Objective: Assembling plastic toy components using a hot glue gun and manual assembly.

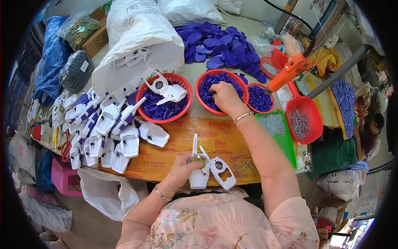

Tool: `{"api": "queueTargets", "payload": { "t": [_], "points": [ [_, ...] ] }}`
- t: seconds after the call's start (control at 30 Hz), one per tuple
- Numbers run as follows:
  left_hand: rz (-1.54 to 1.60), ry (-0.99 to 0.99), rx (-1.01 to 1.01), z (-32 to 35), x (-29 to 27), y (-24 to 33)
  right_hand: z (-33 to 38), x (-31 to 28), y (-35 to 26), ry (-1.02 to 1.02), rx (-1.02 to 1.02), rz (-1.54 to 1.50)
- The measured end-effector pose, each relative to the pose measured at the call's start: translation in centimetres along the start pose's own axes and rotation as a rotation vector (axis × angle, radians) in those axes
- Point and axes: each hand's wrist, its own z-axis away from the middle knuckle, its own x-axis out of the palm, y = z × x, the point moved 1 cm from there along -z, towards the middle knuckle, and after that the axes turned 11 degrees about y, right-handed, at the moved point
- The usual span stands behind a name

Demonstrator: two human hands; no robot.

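Note:
Near the table's front edge, my left hand [182, 169] grips a white plastic shell [199, 179], its thumb over a small green circuit board [200, 161] in the shell. Right beside it lies a matching white shell half [226, 173] with a round dark part and an open frame. My right hand [226, 97] reaches into a red basket [198, 93] of small purple plastic pieces [213, 85]. Its fingers are curled down among the pieces, and whatever they pinch is hidden. Several loose screws [243, 164] lie on the table to the right of the shells.
White shells [110, 118] pile up at left. Another red basket [188, 103] holds purple parts with white shells on top. A small red basket [271, 106], green screw tray [292, 153] and red scoop [316, 120] stand at right, beneath a hanging orange electric screwdriver [290, 71]. Purple discs [226, 45] heap behind.

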Motion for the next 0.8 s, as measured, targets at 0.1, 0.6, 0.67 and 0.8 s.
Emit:
{"api": "queueTargets", "payload": {
  "t": [0.1, 0.6, 0.67, 0.8],
  "points": [
    [0.003, -0.010, -0.004, 0.1, 0.0, 0.0, 0.4, -0.7, 0.4, 0.078, 0.034, -0.156],
    [0.028, 0.034, -0.023, 1.1, 0.6, 0.5, 9.9, -6.6, -4.6, -0.225, 0.484, -1.268],
    [0.029, 0.030, -0.018, 1.3, 1.0, 0.9, 11.1, -6.9, -5.3, -0.267, 0.545, -1.270],
    [0.016, -0.009, 0.031, 1.6, 1.2, 1.3, 12.8, -6.4, -6.5, -0.426, 0.582, -1.246]
  ]
}}
